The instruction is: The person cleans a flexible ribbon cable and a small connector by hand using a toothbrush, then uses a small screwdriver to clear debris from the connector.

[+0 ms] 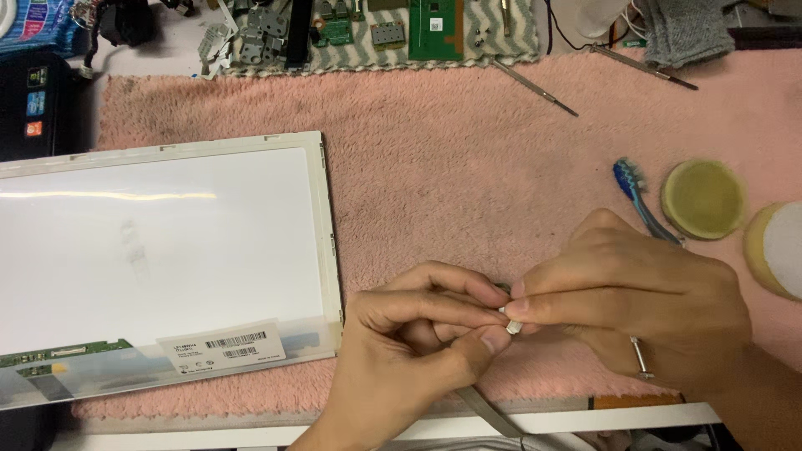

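Note:
My left hand (409,351) and my right hand (639,301) meet over the pink towel (468,167) near the table's front edge. Both pinch a small white piece (512,326) between thumb and fingertips; most of it is hidden by my fingers. A thin grey strip (489,411) runs down from under my left hand toward the front edge. My right hand wears a ring. A white laptop screen panel (159,250) lies face down to the left of my hands, apart from them.
A blue toothbrush (632,188), a round yellow pad (703,199) and a yellow-white sponge (777,249) lie right. Two thin screwdrivers (535,86) (643,67) sit at the back. Green circuit boards (435,29) and metal parts rest on a striped cloth behind.

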